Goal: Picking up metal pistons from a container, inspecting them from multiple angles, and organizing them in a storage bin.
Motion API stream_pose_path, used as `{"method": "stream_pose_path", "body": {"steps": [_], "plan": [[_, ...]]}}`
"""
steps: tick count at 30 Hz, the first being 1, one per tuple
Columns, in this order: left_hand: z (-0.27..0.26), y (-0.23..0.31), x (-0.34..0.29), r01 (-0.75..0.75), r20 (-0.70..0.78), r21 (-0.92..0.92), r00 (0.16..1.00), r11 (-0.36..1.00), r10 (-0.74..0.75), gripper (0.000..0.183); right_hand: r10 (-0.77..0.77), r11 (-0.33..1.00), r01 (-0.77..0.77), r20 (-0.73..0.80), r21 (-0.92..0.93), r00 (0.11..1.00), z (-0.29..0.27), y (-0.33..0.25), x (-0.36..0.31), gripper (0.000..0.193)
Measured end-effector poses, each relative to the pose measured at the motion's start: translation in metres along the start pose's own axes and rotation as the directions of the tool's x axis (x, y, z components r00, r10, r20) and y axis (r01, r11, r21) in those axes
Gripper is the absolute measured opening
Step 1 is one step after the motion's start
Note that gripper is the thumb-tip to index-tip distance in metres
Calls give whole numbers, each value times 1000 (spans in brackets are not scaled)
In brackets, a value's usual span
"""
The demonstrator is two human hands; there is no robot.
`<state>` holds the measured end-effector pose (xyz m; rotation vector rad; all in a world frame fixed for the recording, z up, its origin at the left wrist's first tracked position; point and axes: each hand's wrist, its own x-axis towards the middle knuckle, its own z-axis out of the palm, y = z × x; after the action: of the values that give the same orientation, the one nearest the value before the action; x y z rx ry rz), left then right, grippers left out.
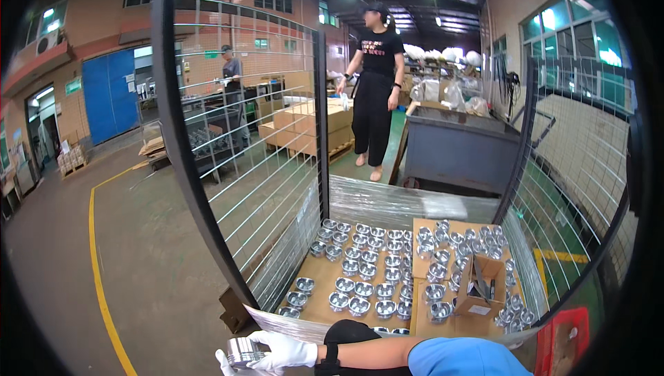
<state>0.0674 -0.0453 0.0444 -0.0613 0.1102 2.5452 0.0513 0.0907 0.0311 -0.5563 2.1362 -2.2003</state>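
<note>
At the lower left, my right hand [287, 352], in a white glove, comes across from the right and grips a silver ribbed piston [242, 352]. Ring grooves run around the piston's side. Of my left hand [223, 362], only white-gloved fingers show, pressed against the piston's left side; the rest falls below the picture. Ahead, rows of similar pistons [359, 305] stand on brown cardboard sheets [315, 307] inside a wire-sided cage. A small open cardboard box [477, 303] sits among the pistons at the right, with dark items in it.
A black-framed mesh panel [249, 134] rises on the left, another [581, 161] on the right. Clear film [415, 202] wraps the cage's lower sides. A person in black [377, 85] stands beyond, near a grey metal bin [456, 148]. A red crate [564, 341] is at lower right.
</note>
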Motion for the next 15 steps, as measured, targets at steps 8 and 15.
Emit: {"method": "stream_pose_path", "body": {"steps": [8, 15], "plan": [[26, 18, -12, -264, -167, 101, 946, 959, 278, 37, -201, 923, 230, 124, -307, 972, 28, 9, 38, 18], [-3, 18, -6, -145, -131, 109, 979, 983, 159, 32, -176, 965, 181, 43, -192, 983, 24, 31, 24, 14]]}}
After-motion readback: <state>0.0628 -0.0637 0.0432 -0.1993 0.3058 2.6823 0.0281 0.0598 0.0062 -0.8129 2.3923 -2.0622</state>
